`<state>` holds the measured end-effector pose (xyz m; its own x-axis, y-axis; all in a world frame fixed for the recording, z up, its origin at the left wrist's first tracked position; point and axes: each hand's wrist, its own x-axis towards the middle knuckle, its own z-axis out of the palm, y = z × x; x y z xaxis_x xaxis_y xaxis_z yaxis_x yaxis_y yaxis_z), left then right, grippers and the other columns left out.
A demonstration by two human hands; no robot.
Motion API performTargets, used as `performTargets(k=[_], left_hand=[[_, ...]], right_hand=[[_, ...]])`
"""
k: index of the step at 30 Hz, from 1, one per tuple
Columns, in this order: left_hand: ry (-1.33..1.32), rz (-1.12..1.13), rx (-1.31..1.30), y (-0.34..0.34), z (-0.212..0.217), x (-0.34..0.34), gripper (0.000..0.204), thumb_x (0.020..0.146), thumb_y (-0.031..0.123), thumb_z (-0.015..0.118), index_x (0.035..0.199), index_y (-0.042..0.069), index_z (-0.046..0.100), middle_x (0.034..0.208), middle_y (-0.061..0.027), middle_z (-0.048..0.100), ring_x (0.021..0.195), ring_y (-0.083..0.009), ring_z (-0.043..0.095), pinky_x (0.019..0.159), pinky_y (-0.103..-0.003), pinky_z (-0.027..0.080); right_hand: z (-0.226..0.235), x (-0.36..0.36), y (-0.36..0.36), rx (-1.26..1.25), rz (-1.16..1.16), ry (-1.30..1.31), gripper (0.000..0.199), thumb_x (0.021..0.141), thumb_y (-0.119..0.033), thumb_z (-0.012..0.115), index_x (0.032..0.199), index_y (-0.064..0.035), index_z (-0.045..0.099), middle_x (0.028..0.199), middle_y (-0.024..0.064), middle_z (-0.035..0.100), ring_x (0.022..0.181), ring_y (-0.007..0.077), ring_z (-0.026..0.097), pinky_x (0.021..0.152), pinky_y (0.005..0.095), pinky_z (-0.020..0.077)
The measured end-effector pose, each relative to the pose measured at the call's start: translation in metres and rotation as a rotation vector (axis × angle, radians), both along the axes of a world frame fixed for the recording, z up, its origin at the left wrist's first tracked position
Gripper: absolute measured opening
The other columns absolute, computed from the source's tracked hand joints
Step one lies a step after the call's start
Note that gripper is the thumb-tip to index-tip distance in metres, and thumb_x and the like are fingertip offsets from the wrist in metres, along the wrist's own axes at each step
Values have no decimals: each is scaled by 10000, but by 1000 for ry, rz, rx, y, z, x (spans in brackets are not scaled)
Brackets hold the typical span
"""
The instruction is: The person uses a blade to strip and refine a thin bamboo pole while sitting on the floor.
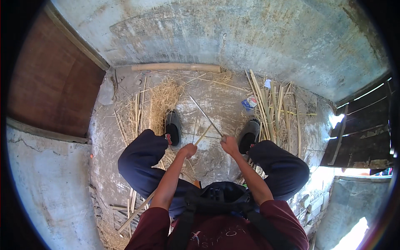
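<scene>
My left hand point(189, 151) is closed around a pale bamboo strip point(203, 135). The strip's tip points up and to the right past the fingers, while its long tail runs back under my left forearm toward the lower left. In my right hand point(229, 145) is a long, narrow knife point(206, 116), gripped at its handle end. Its straight metal blade slants up and left, away from me. The blade lies beyond the strip's tip, and I see no contact between them. Both hands are between my bent knees.
Split bamboo strips point(271, 108) lie right of my right shoe point(249, 135); a blue packet point(249, 103) is beside them. Curly shavings point(164, 100) and more strips point(136, 110) are on the left. A bamboo pole point(175, 66) rests along the far wall point(233, 37).
</scene>
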<state>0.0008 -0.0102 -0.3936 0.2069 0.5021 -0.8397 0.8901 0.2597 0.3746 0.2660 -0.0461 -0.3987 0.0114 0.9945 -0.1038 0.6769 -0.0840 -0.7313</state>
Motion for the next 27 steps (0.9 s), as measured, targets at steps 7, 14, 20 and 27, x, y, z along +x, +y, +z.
performTargets(k=[7,14,20,27], left_hand=[[7,60,-21,-10,-13,-22,534,938,341,384,727,-94,611,591,-196,604,513,-296,606,572,-432,493],[-56,-154,315,-4,-58,-20,548,939,380,421,832,-118,623,652,-210,625,542,-303,618,579,-432,508],[7,27,-47,-15,-34,1,544,951,389,424,877,-112,623,690,-194,632,545,-276,618,535,-413,512],[-9,48,-67,-11,-9,4,540,954,367,400,836,-118,606,694,-194,642,558,-285,634,586,-409,528]], right_hand=[[83,-50,30,71,79,358,301,714,-131,656,971,24,645,776,240,621,766,377,629,704,417,468],[-90,18,-36,-362,111,-258,323,742,-302,565,901,-60,709,897,223,663,917,399,644,839,475,512],[-54,29,-55,-475,26,-313,283,737,-236,592,972,-150,725,940,184,678,941,378,653,821,475,525],[-40,23,-53,-443,-37,-454,225,762,-223,618,926,-112,723,938,183,682,906,364,670,795,452,536]])
